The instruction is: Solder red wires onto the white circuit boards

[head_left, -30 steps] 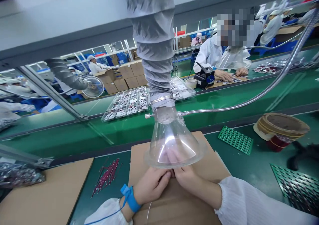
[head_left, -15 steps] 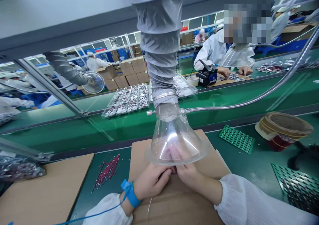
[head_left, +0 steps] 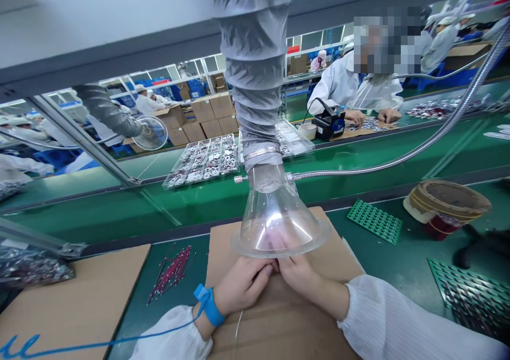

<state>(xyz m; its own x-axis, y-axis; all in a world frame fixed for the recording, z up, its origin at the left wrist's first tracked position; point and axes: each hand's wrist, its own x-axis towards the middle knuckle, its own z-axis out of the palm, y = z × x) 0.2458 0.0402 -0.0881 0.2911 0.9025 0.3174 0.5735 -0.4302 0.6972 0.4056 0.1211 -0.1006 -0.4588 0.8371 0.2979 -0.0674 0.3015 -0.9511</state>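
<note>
My left hand (head_left: pixel 244 284) and my right hand (head_left: pixel 298 277) meet under the rim of a clear funnel-shaped fume hood (head_left: pixel 274 224), above a cardboard sheet (head_left: pixel 287 323). Fingers of both are curled and pressed together. Whatever they pinch is hidden by the fingers and by glare on the plastic. A thin pale strand (head_left: pixel 238 328) hangs below my left hand and curves down over the cardboard. Round my left wrist is a blue wrist strap (head_left: pixel 211 306) with a blue cord. Left of the cardboard lies a loose bunch of dark red wires (head_left: pixel 173 272).
To the right are a green circuit-board panel (head_left: pixel 374 221), a taped round container (head_left: pixel 448 200) and another panel (head_left: pixel 442 275) with dark wires. A grey duct (head_left: pixel 257 84) drops to the hood. Parts trays (head_left: pixel 203 161) and a co-worker (head_left: pixel 338 84) are across the bench.
The view has shifted slightly, so things on the right appear a little further left. More of the blue cord shows at lower left. Both hands keep nearly the same pose under the hood.
</note>
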